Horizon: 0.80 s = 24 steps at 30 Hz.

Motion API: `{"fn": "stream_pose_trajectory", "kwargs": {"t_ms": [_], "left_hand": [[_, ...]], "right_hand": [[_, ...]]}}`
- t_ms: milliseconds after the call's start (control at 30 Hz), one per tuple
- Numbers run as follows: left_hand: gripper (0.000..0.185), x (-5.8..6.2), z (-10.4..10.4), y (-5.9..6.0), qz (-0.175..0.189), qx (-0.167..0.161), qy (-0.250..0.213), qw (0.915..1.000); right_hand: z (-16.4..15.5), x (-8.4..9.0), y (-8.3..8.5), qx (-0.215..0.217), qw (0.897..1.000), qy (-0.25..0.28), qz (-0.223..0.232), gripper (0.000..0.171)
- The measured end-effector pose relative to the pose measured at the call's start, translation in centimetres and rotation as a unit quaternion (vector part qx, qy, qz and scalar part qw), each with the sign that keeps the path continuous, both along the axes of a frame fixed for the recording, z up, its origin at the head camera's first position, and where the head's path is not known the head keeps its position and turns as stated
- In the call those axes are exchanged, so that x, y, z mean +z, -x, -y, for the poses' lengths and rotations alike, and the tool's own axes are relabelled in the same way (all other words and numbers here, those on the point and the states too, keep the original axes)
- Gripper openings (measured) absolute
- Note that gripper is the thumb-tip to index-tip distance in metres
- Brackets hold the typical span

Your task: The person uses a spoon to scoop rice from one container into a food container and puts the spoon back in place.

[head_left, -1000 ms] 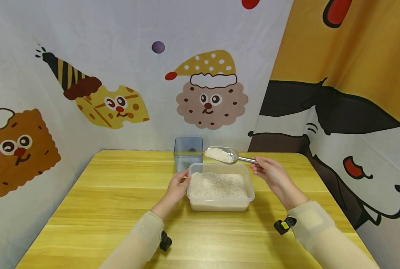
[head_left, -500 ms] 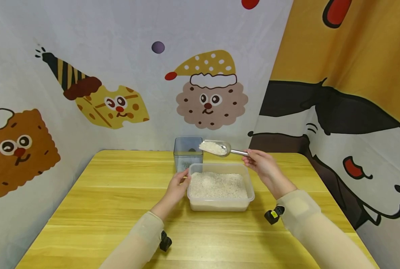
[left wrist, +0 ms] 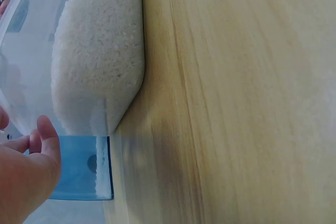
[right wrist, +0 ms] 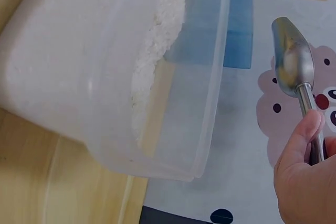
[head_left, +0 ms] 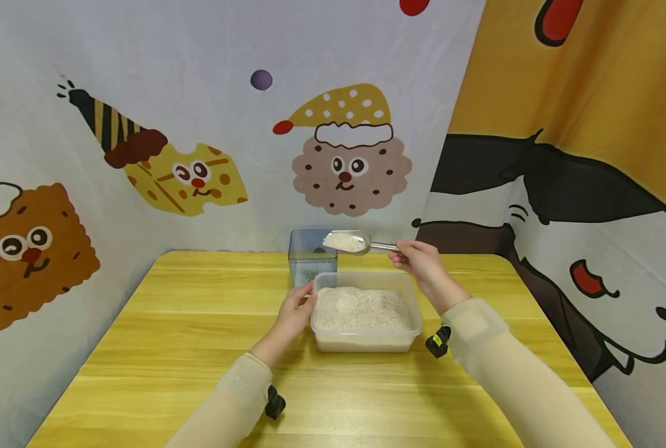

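Right hand [head_left: 417, 258] pinches the handle of a metal scoop [head_left: 348, 241] heaped with rice, held over the rim of the blue jar [head_left: 312, 258]. Left hand [head_left: 295, 309], fingers loosely curled, steadies the corner of the clear tub [head_left: 366, 339] on the table [head_left: 170, 348]. The scoop is loaded; tipping remains. The jar seems nearly empty.

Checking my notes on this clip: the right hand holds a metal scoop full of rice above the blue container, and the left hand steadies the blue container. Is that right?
Not quite. The left hand steadies the clear tub of rice, not the blue container; the head view shows it. The rest stands: the right hand holds the metal scoop full of rice above the blue container.
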<state>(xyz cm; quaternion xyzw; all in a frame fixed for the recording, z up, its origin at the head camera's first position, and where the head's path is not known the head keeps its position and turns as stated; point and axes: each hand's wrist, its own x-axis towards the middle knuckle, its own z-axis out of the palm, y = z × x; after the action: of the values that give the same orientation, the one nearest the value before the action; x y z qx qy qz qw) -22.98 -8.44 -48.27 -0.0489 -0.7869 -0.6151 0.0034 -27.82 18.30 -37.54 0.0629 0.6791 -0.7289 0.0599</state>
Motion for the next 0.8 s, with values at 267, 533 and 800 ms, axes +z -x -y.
{"fn": "stream_pose_trajectory", "kwargs": {"t_ms": [267,533,800], "left_hand": [[0.043,-0.2,0.1,0.1,0.001,-0.001,0.004,1.0000],[0.044,0.0,0.0,-0.1,0.003,0.002,-0.005,1.0000],[0.043,0.4,0.0,-0.2,0.006,0.002,-0.002,1.0000]], "right_hand": [[0.9,0.3,0.9,-0.003,0.998,-0.067,-0.007,0.035],[1.8,0.9,1.3,-0.006,0.993,-0.112,-0.044,0.032],[2.7,1.3,1.6,-0.015,0.977,-0.195,-0.086,0.029]]}}
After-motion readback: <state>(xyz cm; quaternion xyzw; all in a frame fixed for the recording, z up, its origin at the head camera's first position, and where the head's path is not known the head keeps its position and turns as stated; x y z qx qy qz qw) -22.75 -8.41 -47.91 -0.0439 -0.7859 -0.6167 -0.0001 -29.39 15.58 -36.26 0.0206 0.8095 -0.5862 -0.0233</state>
